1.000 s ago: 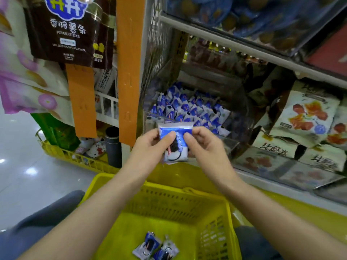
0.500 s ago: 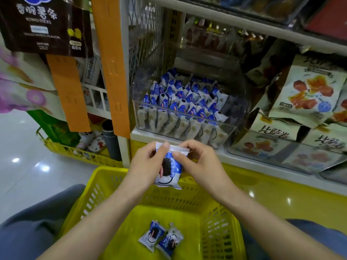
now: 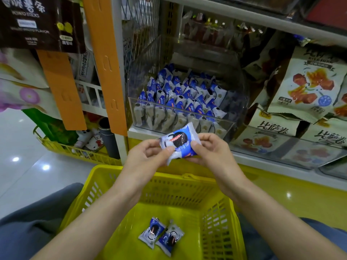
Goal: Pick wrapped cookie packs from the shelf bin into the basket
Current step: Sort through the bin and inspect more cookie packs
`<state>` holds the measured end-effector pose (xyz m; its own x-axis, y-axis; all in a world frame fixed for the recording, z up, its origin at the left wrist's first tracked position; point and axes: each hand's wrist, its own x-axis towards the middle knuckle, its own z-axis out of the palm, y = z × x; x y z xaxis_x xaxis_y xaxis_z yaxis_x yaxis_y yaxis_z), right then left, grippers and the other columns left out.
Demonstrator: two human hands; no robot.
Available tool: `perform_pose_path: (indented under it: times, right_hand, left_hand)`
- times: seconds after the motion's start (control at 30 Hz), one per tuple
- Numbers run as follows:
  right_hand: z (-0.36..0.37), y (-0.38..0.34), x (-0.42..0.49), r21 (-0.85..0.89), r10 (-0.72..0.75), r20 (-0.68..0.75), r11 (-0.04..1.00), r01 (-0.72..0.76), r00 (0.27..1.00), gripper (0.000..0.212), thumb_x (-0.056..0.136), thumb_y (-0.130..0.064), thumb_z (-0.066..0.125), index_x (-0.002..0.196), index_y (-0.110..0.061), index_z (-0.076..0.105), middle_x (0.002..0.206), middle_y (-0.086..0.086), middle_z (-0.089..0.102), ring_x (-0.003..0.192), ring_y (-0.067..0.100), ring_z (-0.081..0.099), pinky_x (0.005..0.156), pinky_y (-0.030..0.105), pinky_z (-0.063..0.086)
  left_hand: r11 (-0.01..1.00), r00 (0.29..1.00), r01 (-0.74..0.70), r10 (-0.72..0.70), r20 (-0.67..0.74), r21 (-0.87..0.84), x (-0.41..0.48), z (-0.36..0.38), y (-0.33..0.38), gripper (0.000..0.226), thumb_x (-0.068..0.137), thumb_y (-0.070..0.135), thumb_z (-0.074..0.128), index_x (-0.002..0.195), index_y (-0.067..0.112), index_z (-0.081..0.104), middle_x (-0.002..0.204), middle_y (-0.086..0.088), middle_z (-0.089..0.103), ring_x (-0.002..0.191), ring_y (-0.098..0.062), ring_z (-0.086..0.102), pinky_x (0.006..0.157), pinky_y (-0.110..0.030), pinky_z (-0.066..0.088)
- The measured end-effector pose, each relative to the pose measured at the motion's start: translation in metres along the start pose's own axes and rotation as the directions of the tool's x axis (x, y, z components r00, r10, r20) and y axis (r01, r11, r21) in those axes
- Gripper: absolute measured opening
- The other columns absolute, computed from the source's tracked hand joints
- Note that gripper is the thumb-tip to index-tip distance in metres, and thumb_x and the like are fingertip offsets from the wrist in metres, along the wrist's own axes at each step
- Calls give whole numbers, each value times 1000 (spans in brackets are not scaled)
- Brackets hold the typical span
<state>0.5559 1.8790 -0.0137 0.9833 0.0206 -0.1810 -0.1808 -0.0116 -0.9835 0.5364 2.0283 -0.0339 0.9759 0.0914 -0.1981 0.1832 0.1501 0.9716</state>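
Observation:
A blue-and-white wrapped cookie pack [image 3: 178, 142] is held in front of the shelf, above the far rim of the yellow basket [image 3: 105, 186]. My left hand [image 3: 148, 156] pinches its left end and my right hand [image 3: 210, 150] pinches its right end. Two more cookie packs [image 3: 161, 234] lie side by side on the basket floor. The clear shelf bin [image 3: 234, 102] behind my hands holds several rows of the same packs [image 3: 180, 94].
Bags of dried snacks [image 3: 308, 87] fill the shelf to the right of the bin. An orange hanging strip [image 3: 105, 59] and a dark potato-stick bag [image 3: 37, 23] hang at the left. A second yellow basket [image 3: 78, 150] sits on the floor at the left.
Both hands have turned the cookie pack from upright to lying sideways, with its front facing me. The view has shifted down, showing more of the basket.

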Motion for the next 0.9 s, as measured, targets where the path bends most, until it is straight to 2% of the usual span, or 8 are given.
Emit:
perform_pose_path:
  times: [0.23, 0.33, 0.4, 0.5, 0.6, 0.7, 0.77, 0.9]
  right_hand:
    - [2, 7, -6, -76, 210, 207, 977, -198, 956, 33, 90, 3, 52, 122, -1, 45, 112, 24, 63, 78, 19, 65, 66, 25, 57]
    - [4, 14, -7, -395, 120, 208, 918, -29, 971, 45, 84, -3, 64, 122, -9, 42, 118, 14, 61, 91, 17, 61, 82, 33, 54]
    - [6, 16, -7, -559, -26, 228, 815, 153, 973, 55, 80, -17, 70, 126, -21, 41, 117, -8, 54, 105, 8, 53, 94, 29, 47]
    - [9, 14, -7, -470, -181, 256, 835, 286, 950, 32, 82, -27, 67, 109, -33, 50, 99, -21, 56, 96, -3, 56, 85, 20, 48]
    - [10, 14, -5, -405, -233, 270, 853, 330, 934, 8, 85, -24, 65, 85, -31, 61, 76, -12, 65, 77, 3, 63, 76, 29, 52]
    - [9, 13, -2, -409, -270, 273, 836, 365, 923, 9, 85, -20, 66, 78, -26, 64, 66, -12, 65, 68, 0, 61, 67, 20, 49]
    - [8, 11, 0, -395, -287, 240, 844, 364, 927, 11, 85, -18, 65, 76, -25, 64, 67, -12, 65, 68, 0, 61, 65, 18, 47]
    - [9, 12, -1, -404, -286, 238, 840, 362, 928, 10, 86, -21, 63, 77, -24, 62, 75, -4, 66, 74, 13, 63, 68, 34, 53]
  left_hand:
    - [985, 981, -151, 159, -110, 80, 5, -10, 0, 14, 89, 15, 57, 80, 15, 67, 67, 3, 71, 64, -4, 65, 58, -14, 51]
    - [811, 901, -350, 429, -69, 469, 5, -16, 1, 22, 90, 16, 57, 69, 23, 59, 60, 10, 60, 58, 3, 55, 56, -7, 40]
    - [653, 842, -448, 538, 42, 611, 2, -17, 3, 20, 90, 18, 57, 70, 21, 57, 61, 11, 56, 62, 4, 53, 55, -7, 37]
    - [557, 818, -512, 548, 174, 654, 0, -16, -2, 15, 90, 19, 58, 75, 18, 58, 67, 9, 58, 74, -4, 55, 61, -15, 41]
    - [576, 832, -514, 515, 206, 636, -3, -14, -6, 13, 89, 23, 57, 76, 21, 58, 69, 10, 60, 75, -3, 56, 62, -18, 43]
    - [650, 854, -485, 497, 155, 585, -3, -11, -3, 17, 87, 21, 59, 72, 28, 58, 67, 15, 61, 73, 4, 58, 61, -9, 41]
    - [718, 884, -437, 452, 115, 542, -3, -9, -1, 16, 86, 22, 60, 72, 31, 59, 69, 16, 64, 73, 5, 59, 61, -9, 42]
    - [815, 936, -342, 339, 94, 468, 0, -10, 0, 18, 88, 21, 60, 70, 25, 62, 71, 6, 67, 69, -4, 61, 63, -25, 48]
